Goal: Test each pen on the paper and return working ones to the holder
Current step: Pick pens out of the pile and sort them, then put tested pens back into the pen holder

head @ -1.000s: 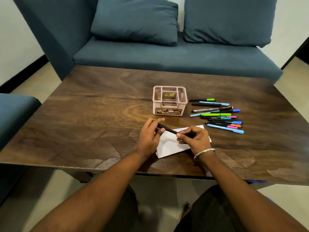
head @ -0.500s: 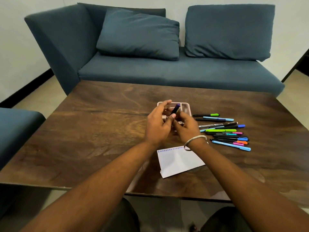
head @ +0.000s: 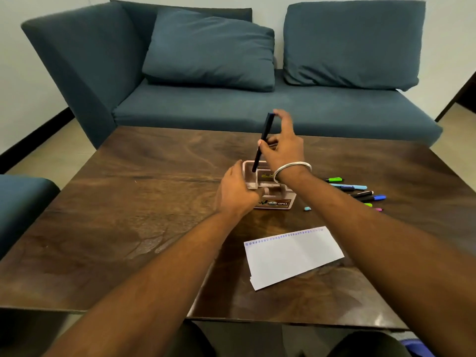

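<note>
Right hand: pinched black pen, tip inside pink holder.
Left hand: grip curled on holder's near-left corner.
Paper: lay on table.

- Single view, head-worn, wide-angle; no second view to overlap with.
- Looks forward and down from above the near edge of the worktop.
- Both forearms enter from the bottom corners and converge toward frame centre, where the hands sit: left hand, right hand.
- Near range: holder, paper and loose pens all lie in the middle band, pens right of centre.
- Far range: sofa fills the upper half, facing the camera; wall behind it.
- Straight edges bow near the borders; person's lap shows at the bottom edge.
</note>
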